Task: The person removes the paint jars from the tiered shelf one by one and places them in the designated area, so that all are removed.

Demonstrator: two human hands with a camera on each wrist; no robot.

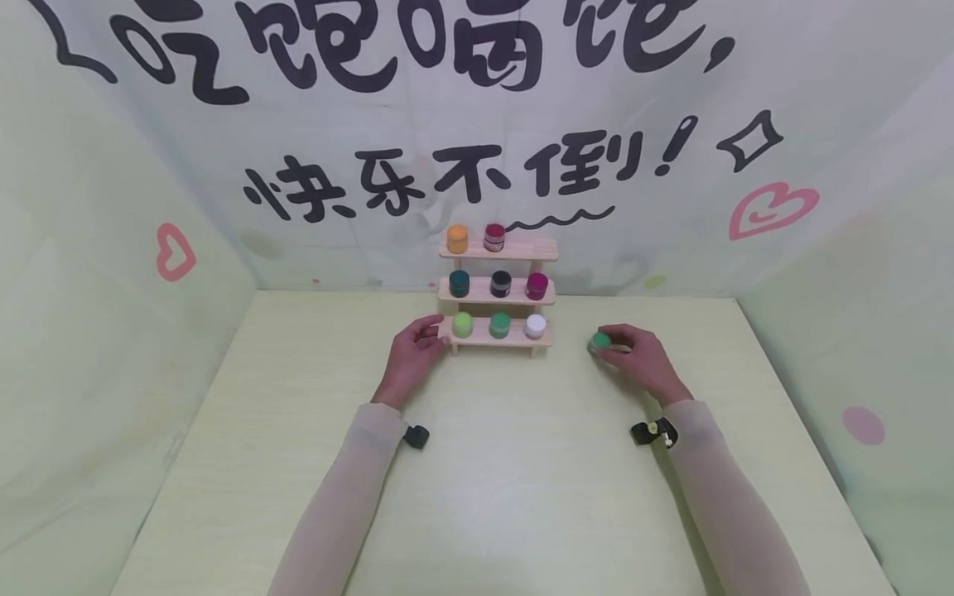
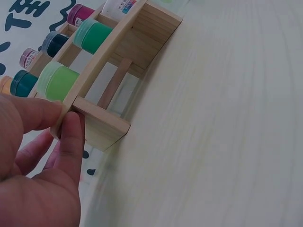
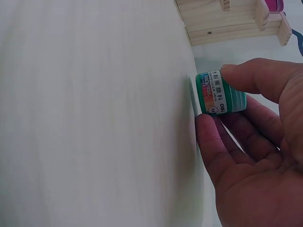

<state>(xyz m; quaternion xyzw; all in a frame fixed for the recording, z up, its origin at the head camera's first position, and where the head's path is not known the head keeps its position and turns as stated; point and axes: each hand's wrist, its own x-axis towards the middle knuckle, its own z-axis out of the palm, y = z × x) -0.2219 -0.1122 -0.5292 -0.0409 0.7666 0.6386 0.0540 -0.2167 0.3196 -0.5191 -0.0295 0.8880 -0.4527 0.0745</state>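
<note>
Head view: green paint jar [image 1: 599, 341] pinched between right hand's [image 1: 643, 359] thumb [image 3: 253, 74] and fingers [image 3: 210, 137], right of shelf [image 1: 535, 248]; left hand [image 1: 413, 354] pinches shelf's left end. Eight other jars [image 1: 500, 326] of various colours on shelf.

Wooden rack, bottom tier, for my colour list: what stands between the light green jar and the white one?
Between them on the wooden rack stands a darker green jar, as the head and left wrist views show.

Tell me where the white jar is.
In the head view, the white jar stands on the wooden rack, at the right end of its bottom shelf, beside a green jar and below the magenta jar.
</note>
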